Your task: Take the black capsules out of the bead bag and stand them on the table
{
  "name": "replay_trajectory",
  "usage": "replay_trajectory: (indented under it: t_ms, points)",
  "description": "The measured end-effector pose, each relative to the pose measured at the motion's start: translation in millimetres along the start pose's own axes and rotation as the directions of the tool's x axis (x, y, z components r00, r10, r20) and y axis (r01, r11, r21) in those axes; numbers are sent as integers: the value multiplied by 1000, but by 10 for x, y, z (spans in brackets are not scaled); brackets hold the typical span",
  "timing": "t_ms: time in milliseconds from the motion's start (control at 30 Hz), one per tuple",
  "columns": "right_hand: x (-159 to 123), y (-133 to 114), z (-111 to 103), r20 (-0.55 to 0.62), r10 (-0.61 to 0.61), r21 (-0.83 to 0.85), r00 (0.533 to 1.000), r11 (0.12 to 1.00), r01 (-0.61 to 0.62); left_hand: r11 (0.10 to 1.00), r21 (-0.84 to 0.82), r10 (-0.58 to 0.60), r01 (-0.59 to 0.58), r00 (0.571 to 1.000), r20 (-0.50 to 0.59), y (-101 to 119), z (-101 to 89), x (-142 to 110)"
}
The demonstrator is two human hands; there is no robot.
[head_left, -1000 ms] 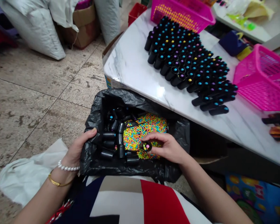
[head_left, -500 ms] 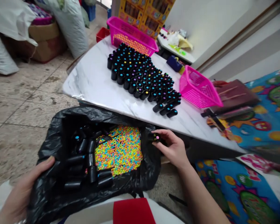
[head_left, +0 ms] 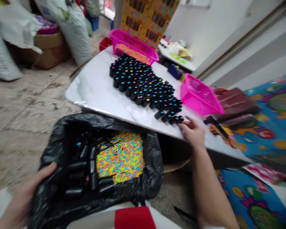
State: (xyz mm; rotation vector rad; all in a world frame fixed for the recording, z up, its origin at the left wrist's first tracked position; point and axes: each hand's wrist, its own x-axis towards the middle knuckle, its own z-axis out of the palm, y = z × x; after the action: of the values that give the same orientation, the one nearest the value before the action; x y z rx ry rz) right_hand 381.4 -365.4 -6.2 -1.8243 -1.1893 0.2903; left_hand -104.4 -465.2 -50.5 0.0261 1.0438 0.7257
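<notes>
Your left hand grips the edge of the black-plastic-lined box, which holds loose black tubes and colorful beads. Your right hand pinches a black tube with a pink top at the near end of the standing rows on the marble-patterned table.

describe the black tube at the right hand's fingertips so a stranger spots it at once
On the white table, find the block of black tubes. Follow it to its near right corner, where the right hand reaches in. The tube at its fingertips shows a pink dot, while those right beside it show blue.
</notes>
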Motion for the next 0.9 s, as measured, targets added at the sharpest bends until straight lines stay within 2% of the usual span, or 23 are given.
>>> replay_trajectory:
  t_ms: [67,133,167,200,233,267,300,333,367,400,433,467,500,567,633,700,800,833,900]
  points:
    - [-172,-56,29,-169,-23,-20,985,1000,20,989,-138,-70,51,989,-131,-31,27,-39]
    - [-435,-172,112,-272,-58,-24,960,998,54,986,-165,-14,-9,991,-136,-28,34,-32]
    - [-595,-260,177,-287,-150,-33,946,989,147,987,-150,37,-57,990,-136,-20,26,-16]
    - [-767,-368,257,-182,-222,-32,958,975,220,986,-131,86,-103,988,-129,-12,15,4]
    - [-946,-491,351,-75,-312,-23,947,950,311,985,-109,123,-137,985,-119,-7,1,24]
    - [-1124,-618,459,182,-404,13,897,913,408,984,-93,145,-155,984,-104,-7,-12,40]
    - [-1292,-740,576,476,-474,104,741,867,487,984,-83,154,-161,984,-88,-12,-24,53]
    - [-1445,-846,699,680,-515,215,521,820,530,984,-75,154,-159,985,-74,-20,-33,61]
    - [-1579,-929,818,789,-534,317,303,777,544,985,-72,150,-154,987,-63,-32,-41,65]
    - [-1690,-989,925,836,-528,377,153,753,539,986,-74,147,-151,988,-55,-44,-49,66]
    - [-1779,-1027,1013,858,-511,412,48,741,530,985,-81,147,-150,988,-49,-57,-58,65]
    - [-1844,-1048,1074,872,-489,423,-16,737,527,984,-92,147,-151,988,-45,-68,-68,63]
    - [-1884,-1059,1108,884,-465,420,-52,738,528,983,-105,149,-152,988,-45,-77,-81,61]
    - [-1890,-1064,1105,902,-422,404,-95,745,530,980,-126,150,-155,987,-49,-86,-109,59]
    - [-1808,-1047,1052,912,-397,388,-100,760,521,980,-126,151,-156,987,-51,-80,-139,63]
    - [-1670,-992,1010,917,-397,360,-49,765,534,981,-111,155,-159,987,-43,-63,-161,68]
    - [-1467,-843,1022,901,-426,259,84,683,683,983,-78,166,-167,986,-25,-34,-169,70]
    - [-1428,-791,1043,896,-432,220,102,632,743,983,-70,168,-169,986,-18,-26,-165,69]
    - [-1414,-712,1094,901,-428,190,73,540,820,985,-66,162,-162,987,0,-17,-152,64]
